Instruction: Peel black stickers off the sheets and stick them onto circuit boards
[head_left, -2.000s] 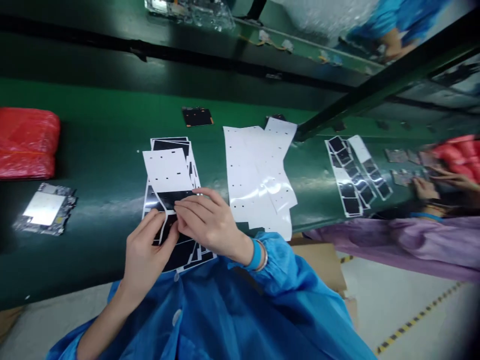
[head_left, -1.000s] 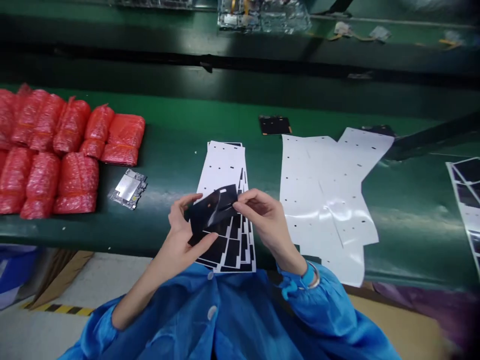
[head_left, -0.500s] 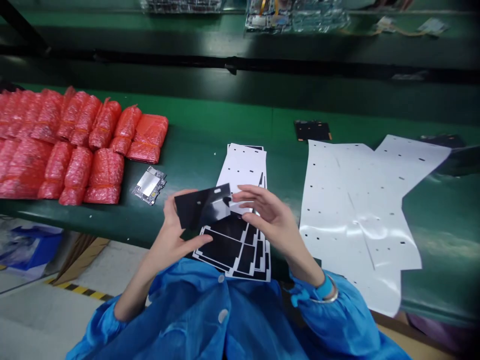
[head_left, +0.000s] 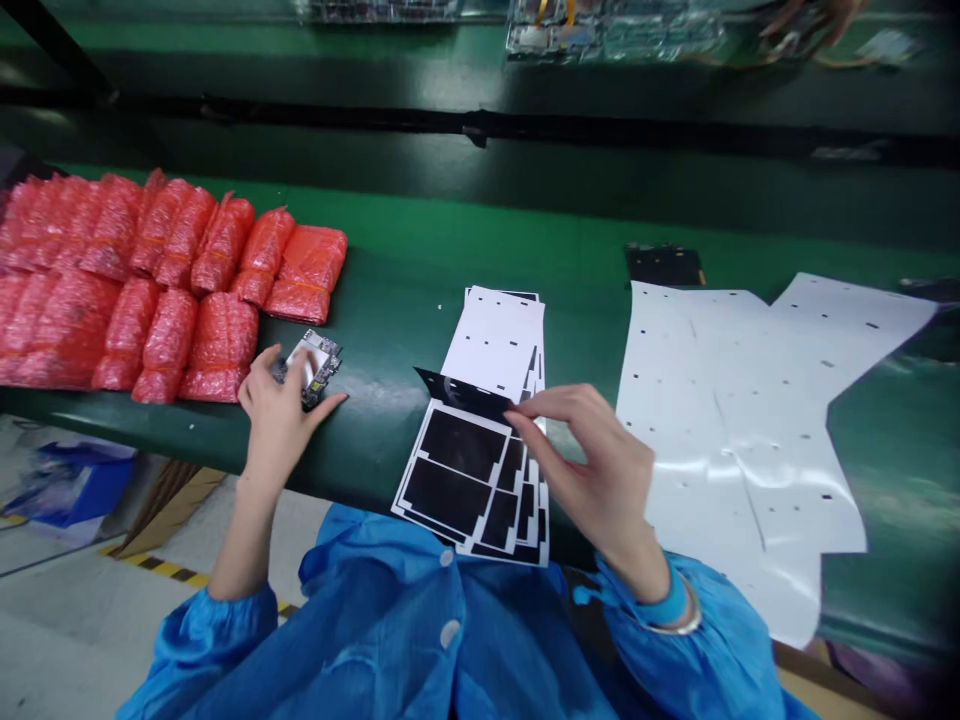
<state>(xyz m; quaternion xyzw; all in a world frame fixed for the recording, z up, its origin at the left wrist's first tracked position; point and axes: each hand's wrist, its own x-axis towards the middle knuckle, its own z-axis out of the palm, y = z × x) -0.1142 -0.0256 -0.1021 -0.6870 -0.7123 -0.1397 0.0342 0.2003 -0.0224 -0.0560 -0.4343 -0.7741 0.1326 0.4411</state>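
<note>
Across the green bench [head_left: 375, 430], red bundles [head_left: 219, 345] are lying beside a board [head_left: 325, 360]; the left hand [head_left: 276, 415] is arching over it, whether gripping it one cannot tell, while the right hand [head_left: 600, 465] is pinching a black film [head_left: 466, 397] by its corner, tilted over the sheets [head_left: 463, 445].

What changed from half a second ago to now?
Left hand let go of the black film and went left to the circuit board; its fingers are over the board, grip unclear. Right hand alone now pinches the film by its right end, and the film appears more edge-on. Unchanged: label sheets, white sheet, red bundles.
</note>
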